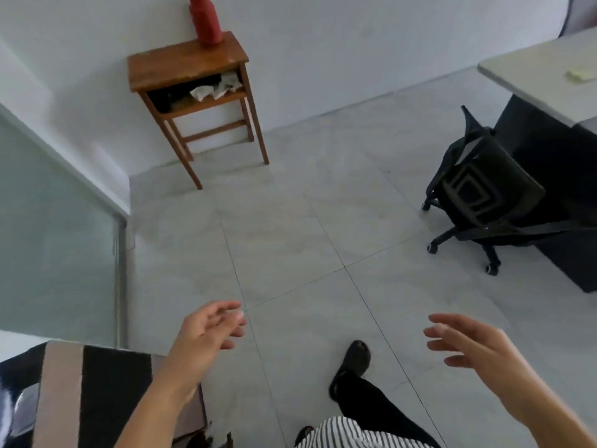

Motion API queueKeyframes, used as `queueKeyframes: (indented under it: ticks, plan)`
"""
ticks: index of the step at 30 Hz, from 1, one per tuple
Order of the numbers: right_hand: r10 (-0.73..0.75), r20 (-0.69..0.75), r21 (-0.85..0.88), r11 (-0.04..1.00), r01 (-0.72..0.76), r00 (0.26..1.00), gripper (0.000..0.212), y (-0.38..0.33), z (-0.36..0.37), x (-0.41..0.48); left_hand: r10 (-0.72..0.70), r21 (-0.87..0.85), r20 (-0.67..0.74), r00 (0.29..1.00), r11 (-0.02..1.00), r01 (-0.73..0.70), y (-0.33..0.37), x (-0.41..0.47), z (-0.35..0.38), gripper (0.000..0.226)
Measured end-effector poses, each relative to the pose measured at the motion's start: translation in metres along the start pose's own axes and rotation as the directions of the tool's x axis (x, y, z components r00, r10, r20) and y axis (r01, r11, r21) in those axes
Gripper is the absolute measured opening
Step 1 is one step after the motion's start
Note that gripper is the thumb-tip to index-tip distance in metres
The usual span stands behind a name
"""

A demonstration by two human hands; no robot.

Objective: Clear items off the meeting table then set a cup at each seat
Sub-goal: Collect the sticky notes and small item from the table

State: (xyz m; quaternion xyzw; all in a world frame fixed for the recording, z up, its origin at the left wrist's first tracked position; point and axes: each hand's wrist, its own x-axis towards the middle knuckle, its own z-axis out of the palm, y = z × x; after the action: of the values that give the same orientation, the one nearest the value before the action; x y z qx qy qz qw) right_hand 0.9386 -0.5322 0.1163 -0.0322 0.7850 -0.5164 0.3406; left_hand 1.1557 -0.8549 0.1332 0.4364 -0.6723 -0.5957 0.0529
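My left hand (210, 328) and my right hand (468, 342) both hover over the tiled floor with fingers relaxed and spread, holding nothing. The meeting table (529, 69), white-topped with a dark base, shows only its corner at the upper right. A small pale yellow item (580, 74) lies on it near the frame edge. No cup is in view.
A black wheeled office chair (484, 185) stands against the table. A small wooden side table (190, 76) by the far wall carries a red vase (206, 21) and crumpled white paper on its shelf. A glass partition (55, 240) is at left, a striped cushion (97, 392) at lower left.
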Motion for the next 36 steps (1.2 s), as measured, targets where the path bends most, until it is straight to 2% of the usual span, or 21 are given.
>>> queueKeyframes:
  ticks: [6,8,13,16,21,26,31,36]
  plan:
    - [0.016,-0.041,0.019,1.000,-0.015,0.999,0.017,-0.054,-0.026,0.137,-0.035,0.053,0.089,0.995,0.998,0.030,0.062,0.129,0.036,0.016]
    - [-0.010,-0.029,0.011,1.000,0.010,1.000,0.017,-0.090,-0.035,0.186,-0.015,0.045,0.073,0.997,0.999,0.012,0.096,0.170,0.040,0.024]
    - [-0.115,-0.004,-0.019,0.993,0.115,0.993,0.015,-0.190,-0.051,0.292,0.056,0.022,0.018,0.998,0.998,-0.057,0.162,0.270,0.044,0.015]
    - [-0.150,-0.002,-0.005,0.989,0.150,0.989,0.015,-0.231,-0.053,0.349,0.034,0.000,0.015,0.999,0.999,-0.034,0.184,0.330,0.052,0.013]
    - [-0.091,-0.052,0.019,0.996,0.093,0.994,0.017,-0.265,-0.052,0.448,-0.039,0.057,0.075,0.996,0.998,0.034,0.212,0.454,0.063,0.014]
    - [-0.046,-0.159,0.069,0.996,0.058,0.986,0.017,-0.312,-0.055,0.541,0.034,0.063,0.076,0.997,0.997,-0.039,0.291,0.593,0.066,0.010]
    - [-0.044,-0.238,0.130,0.988,0.076,0.970,0.019,-0.378,-0.074,0.603,0.121,0.106,0.217,0.969,0.984,-0.146,0.405,0.705,0.100,0.011]
    - [0.033,-0.335,0.202,0.979,0.038,0.942,0.018,-0.398,-0.102,0.666,0.157,0.103,0.358,0.921,0.973,-0.206,0.481,0.799,0.165,0.011]
